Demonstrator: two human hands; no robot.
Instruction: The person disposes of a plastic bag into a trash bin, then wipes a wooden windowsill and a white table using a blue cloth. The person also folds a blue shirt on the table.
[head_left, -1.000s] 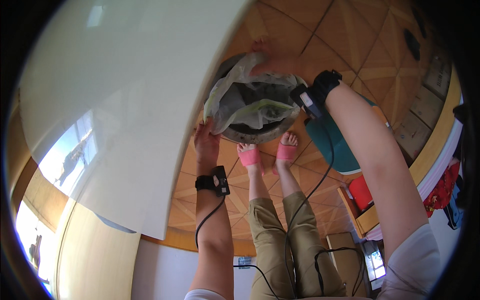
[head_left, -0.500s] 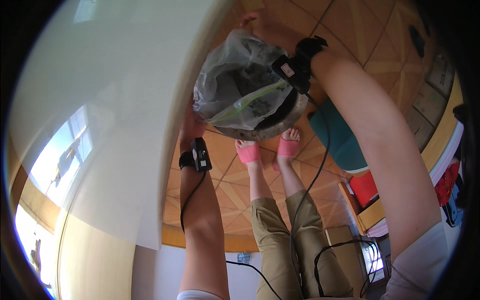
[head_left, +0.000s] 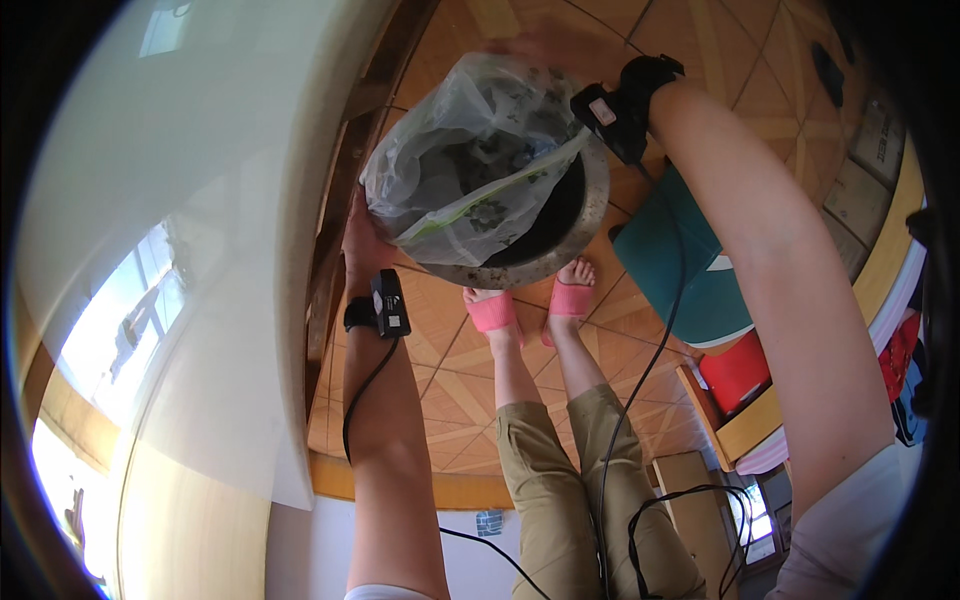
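Observation:
A clear plastic bag [head_left: 455, 225] with a green stripe lies over the mouth of a round, dark bin [head_left: 598, 205] with a worn metallic rim. Part of the dark interior shows at the near right, where the bag does not cover it. At the bag's left edge, my left hand [head_left: 366, 240] is closed against the bag, its fingertips mostly hidden behind it. Over the bin's far side, my right hand [head_left: 560, 50] is smeared by motion, so I cannot make out its fingers. Both wrists carry strapped black devices with cables.
A large glossy white surface [head_left: 210, 120] with a wooden frame fills the left side. A teal stool or seat [head_left: 680, 270] stands right of the bin, near a red object [head_left: 735, 375]. My feet in pink slippers [head_left: 490, 312] stand on the tiled floor [head_left: 455, 390]. Cartons [head_left: 865, 190] line the far right.
My right hand has moved slightly right and is now blurred. More of the bin's dark mouth shows beside the bag. My left hand appears slightly farther left, still at the bag's edge.

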